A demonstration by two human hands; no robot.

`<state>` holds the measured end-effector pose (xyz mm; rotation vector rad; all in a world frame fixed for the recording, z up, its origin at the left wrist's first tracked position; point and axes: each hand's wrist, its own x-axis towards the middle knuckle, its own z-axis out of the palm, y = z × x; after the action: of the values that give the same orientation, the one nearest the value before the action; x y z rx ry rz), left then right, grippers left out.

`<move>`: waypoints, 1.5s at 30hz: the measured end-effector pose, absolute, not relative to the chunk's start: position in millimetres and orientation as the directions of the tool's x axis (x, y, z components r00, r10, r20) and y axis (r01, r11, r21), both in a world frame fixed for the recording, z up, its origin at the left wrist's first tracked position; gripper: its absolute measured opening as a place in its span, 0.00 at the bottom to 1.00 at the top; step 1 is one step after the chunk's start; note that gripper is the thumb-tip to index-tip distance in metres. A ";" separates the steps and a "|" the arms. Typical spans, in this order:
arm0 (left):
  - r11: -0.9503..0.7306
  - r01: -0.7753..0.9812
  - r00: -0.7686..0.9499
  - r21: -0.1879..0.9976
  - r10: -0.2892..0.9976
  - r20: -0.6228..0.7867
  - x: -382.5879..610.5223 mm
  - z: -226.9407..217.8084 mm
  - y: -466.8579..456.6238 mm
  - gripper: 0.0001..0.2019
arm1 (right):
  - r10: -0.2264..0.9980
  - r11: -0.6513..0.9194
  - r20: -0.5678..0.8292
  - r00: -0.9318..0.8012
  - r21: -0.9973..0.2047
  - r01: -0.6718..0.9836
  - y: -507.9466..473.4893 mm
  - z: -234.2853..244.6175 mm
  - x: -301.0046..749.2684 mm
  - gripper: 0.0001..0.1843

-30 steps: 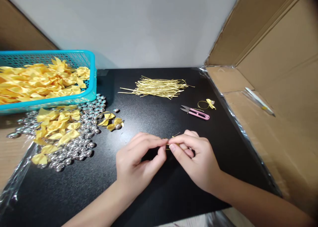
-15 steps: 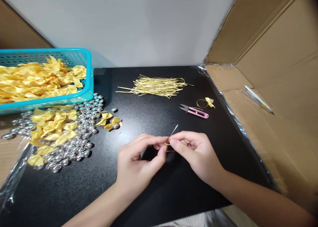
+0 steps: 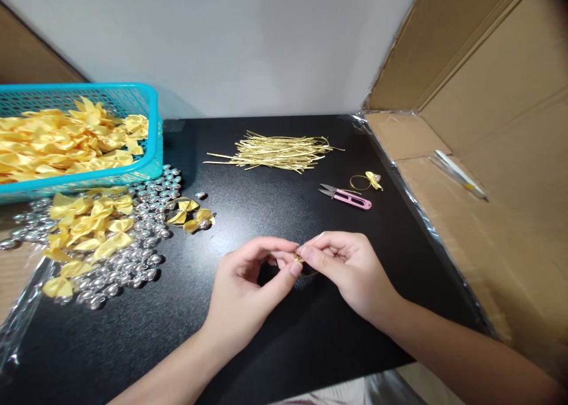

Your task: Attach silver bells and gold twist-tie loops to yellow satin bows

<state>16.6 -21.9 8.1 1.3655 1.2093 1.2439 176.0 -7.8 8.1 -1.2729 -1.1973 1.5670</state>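
My left hand (image 3: 248, 287) and my right hand (image 3: 346, 269) meet over the black table (image 3: 275, 328), fingertips pinched together on a thin gold wire tie (image 3: 298, 257). A short end of the wire pokes up past my right fingers. A pile of gold wire ties (image 3: 275, 152) lies further back. Pink thread snips (image 3: 348, 197) lie to the right of it, next to a finished gold loop with a yellow bow (image 3: 367, 181).
A turquoise basket (image 3: 89, 177) full of yellow satin bows stands at the back left. Loose yellow bows (image 3: 89, 224) and silver beads (image 3: 146, 239) spread in front of it. An open cardboard box (image 3: 488, 174) stands along the right side, with a white tool (image 3: 459, 174) inside.
Both hands stayed pinched on the wire tie and shifted slightly. The wire's free end, sticking up half a second ago, now lies lower against my right fingers.
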 end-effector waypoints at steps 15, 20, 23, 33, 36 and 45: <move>-0.145 0.105 0.027 0.984 0.989 0.143 14.1 3.3 -24.2 0.11 | 0.939 -0.283 -0.263 -0.221 -0.957 -0.064 -4.3 7.0 177.6 0.21; -0.153 0.129 0.033 0.980 0.988 0.150 14.9 2.5 -23.0 0.09 | 0.939 -0.279 -0.261 -0.222 -0.959 -0.053 -4.7 6.7 178.2 0.20; -0.150 0.133 0.026 0.980 0.989 0.148 14.9 2.4 -22.8 0.08 | 0.921 -0.316 -0.283 -0.266 -0.945 -0.086 -3.1 5.4 178.4 0.20; -0.157 0.099 0.077 0.983 0.986 0.150 13.7 2.2 -24.4 0.11 | 0.853 -0.479 -0.382 -0.357 -0.843 -0.242 -0.2 5.2 179.3 0.19; -0.152 0.093 0.091 0.984 0.985 0.143 12.9 2.6 -24.1 0.11 | 0.836 -0.513 -0.405 -0.371 -0.816 -0.266 -0.3 4.7 179.3 0.18; -0.095 0.080 0.094 0.992 0.992 0.088 12.2 5.1 -21.9 0.10 | 0.751 -0.642 -0.491 -0.442 -0.698 -0.316 1.6 3.6 177.8 0.21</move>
<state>12.2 -21.9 5.1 1.3801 1.1581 1.1676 177.8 1.6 3.6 -1.0778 -0.6891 2.1101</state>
